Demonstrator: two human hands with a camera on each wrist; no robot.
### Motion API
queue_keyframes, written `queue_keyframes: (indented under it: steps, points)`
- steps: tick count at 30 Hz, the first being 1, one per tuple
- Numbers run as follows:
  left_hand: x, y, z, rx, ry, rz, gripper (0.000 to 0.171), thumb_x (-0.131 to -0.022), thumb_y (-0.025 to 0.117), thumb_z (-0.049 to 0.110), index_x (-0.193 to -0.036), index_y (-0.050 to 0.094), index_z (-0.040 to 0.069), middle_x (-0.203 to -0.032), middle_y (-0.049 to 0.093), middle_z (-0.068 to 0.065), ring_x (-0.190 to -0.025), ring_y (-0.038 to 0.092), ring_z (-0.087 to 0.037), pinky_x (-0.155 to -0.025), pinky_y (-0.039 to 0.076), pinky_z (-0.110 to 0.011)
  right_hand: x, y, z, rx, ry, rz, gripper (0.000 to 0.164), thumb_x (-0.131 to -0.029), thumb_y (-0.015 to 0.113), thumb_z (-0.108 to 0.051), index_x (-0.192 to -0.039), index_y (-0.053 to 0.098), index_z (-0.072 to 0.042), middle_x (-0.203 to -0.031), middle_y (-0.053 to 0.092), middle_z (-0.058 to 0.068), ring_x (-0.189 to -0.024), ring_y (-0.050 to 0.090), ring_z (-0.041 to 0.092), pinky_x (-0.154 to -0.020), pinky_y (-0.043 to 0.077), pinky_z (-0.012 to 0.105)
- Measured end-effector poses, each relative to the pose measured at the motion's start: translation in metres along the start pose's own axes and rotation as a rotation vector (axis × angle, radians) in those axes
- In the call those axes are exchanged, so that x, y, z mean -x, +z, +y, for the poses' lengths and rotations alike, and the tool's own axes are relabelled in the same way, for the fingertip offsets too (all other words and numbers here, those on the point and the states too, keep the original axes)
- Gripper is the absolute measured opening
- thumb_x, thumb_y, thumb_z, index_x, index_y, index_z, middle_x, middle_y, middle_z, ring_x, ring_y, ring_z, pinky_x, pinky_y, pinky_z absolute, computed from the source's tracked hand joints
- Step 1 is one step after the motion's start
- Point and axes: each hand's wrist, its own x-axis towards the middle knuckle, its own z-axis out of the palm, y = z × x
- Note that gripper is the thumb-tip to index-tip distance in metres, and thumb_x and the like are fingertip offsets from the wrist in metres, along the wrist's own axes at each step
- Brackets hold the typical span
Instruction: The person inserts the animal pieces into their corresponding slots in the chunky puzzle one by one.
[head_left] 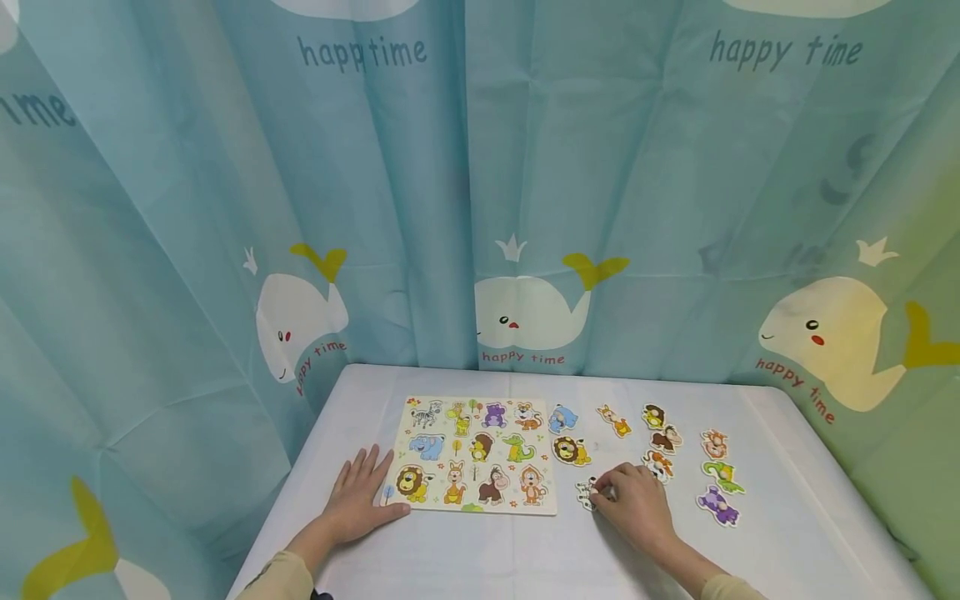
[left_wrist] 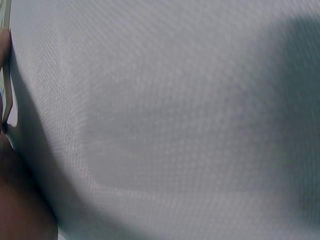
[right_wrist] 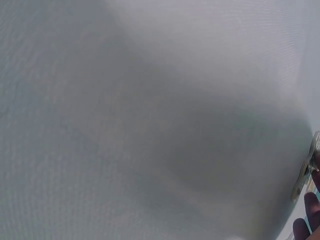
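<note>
My right hand (head_left: 637,507) pinches a black-and-white zebra puzzle piece (head_left: 585,493) by its small knob, just right of the puzzle board (head_left: 476,509). In the right wrist view, that piece (right_wrist: 302,176) shows at the right edge beside dark fingertips (right_wrist: 312,207). The board carries printed animals, among them a zebra at its top left corner. My left hand (head_left: 358,497) lies flat with spread fingers at the board's left side, its thumb touching the lower left corner. Only part of that hand (left_wrist: 22,205) and the board's edge (left_wrist: 7,95) appear in the left wrist view.
Loose animal pieces lie right of the board: an elephant (head_left: 562,418), a lion (head_left: 572,451), a kangaroo (head_left: 617,422), a hedgehog (head_left: 654,415), a crocodile (head_left: 723,476), a purple hippo (head_left: 717,506) and others. A curtain (head_left: 420,208) hangs behind the white table (head_left: 480,558).
</note>
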Motion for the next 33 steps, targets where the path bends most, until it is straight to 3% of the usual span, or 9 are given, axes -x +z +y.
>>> queue_keyframes:
  steps: [7,24,33]
  points:
    - [0.0,-0.002,0.001,-0.013,-0.017,-0.017,0.109,-0.083,0.071,0.067,-0.161,0.028,0.004,-0.168,0.012,-0.024,-0.154,0.001,-0.045,-0.123,-0.003,-0.062,0.0,0.001,0.001,0.002,0.003,0.019,0.014,-0.078,0.086,-0.024,-0.077,0.072,-0.023,-0.092,0.065,-0.001,-0.096,0.056,0.028,-0.085,0.045,0.051]
    - [-0.001,-0.005,0.004,-0.011,-0.035,-0.037,0.108,-0.084,0.071,0.066,-0.162,0.027,0.006,-0.169,0.011,-0.023,-0.155,0.0,-0.045,-0.123,-0.004,-0.062,-0.005,0.002,0.01,0.013,-0.083,0.045,0.016,-0.078,0.087,-0.021,-0.076,0.073,-0.027,-0.094,0.063,-0.003,-0.103,0.055,0.031,-0.091,0.043,0.058]
    - [0.002,-0.006,0.006,-0.01,-0.023,-0.029,0.108,-0.084,0.072,0.065,-0.161,0.027,0.004,-0.168,0.012,-0.024,-0.154,0.0,-0.046,-0.122,-0.002,-0.063,-0.004,0.004,0.01,-0.021,-0.025,0.045,0.016,-0.076,0.087,-0.027,-0.074,0.071,-0.026,-0.096,0.066,0.0,-0.104,0.056,0.033,-0.09,0.044,0.058]
